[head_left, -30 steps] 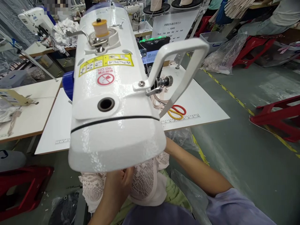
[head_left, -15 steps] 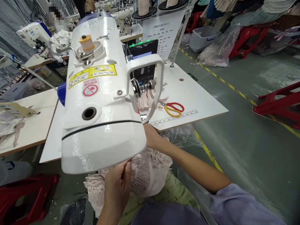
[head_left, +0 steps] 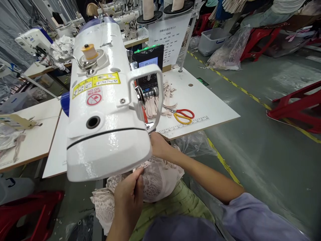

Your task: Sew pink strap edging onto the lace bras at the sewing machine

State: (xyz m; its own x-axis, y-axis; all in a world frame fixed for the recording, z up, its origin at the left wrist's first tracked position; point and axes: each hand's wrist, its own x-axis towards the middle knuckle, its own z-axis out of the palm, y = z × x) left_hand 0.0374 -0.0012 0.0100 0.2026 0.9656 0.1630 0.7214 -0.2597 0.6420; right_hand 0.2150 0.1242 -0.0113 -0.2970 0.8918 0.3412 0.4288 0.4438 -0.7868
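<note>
The left hand [head_left: 129, 194], at the lower centre of the frame, pinches a pale pink garment of lace and smooth cloth [head_left: 152, 184] between thumb and forefinger. The right hand [head_left: 160, 145], just right of centre, reaches in beside the machine; its fingertips are hidden, so I cannot tell what it grips. The garment lies in the lower centre over light green trousers [head_left: 175, 204], part of it bunched to the left of the left hand's wrist. Above the hands, a glossy white sewing machine [head_left: 107, 150] fills the left centre, its head covering the garment's upper edge. Right of it, on a white tabletop [head_left: 208, 103], lie pale pink fabric strips [head_left: 151, 107] and metal scissors with one red and one yellow handle [head_left: 184, 115], near a printed ruler scale [head_left: 185, 124].
</note>
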